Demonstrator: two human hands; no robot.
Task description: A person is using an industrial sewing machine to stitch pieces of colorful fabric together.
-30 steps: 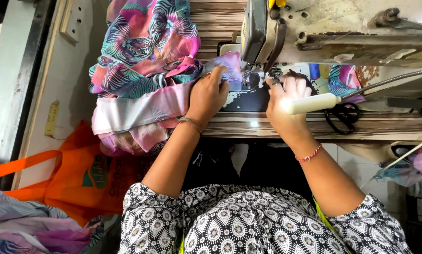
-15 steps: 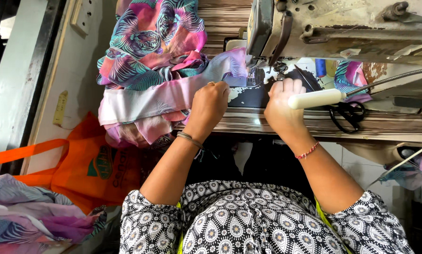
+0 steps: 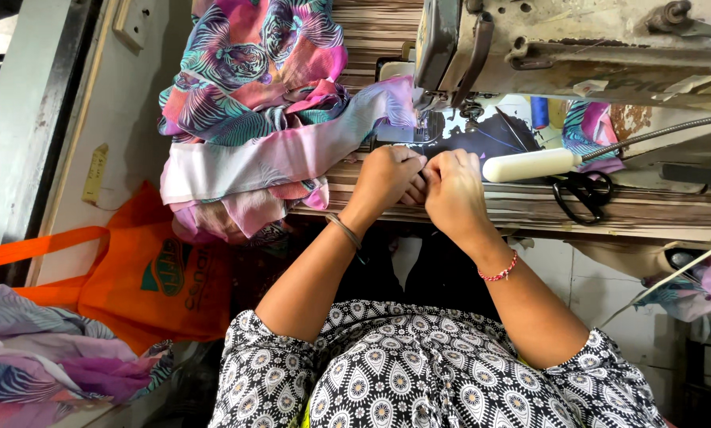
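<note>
Pink-and-teal printed fabric (image 3: 276, 150) lies bunched left of the grey sewing machine (image 3: 577, 47), its edge pinched between the curled left hand (image 3: 387, 178) and right hand (image 3: 453, 190), whose fingertips risk the needle, sitting so near.

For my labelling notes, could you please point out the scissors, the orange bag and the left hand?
scissors (image 3: 581, 192), head view, on the black handles.
orange bag (image 3: 145, 277), head view, on its front panel.
left hand (image 3: 387, 176), head view, on the back of the hand.

A pale wall (image 3: 126, 119) on the left; wooden slatted table (image 3: 649, 210); tiled wall (image 3: 601, 277) beneath, daylit.
</note>
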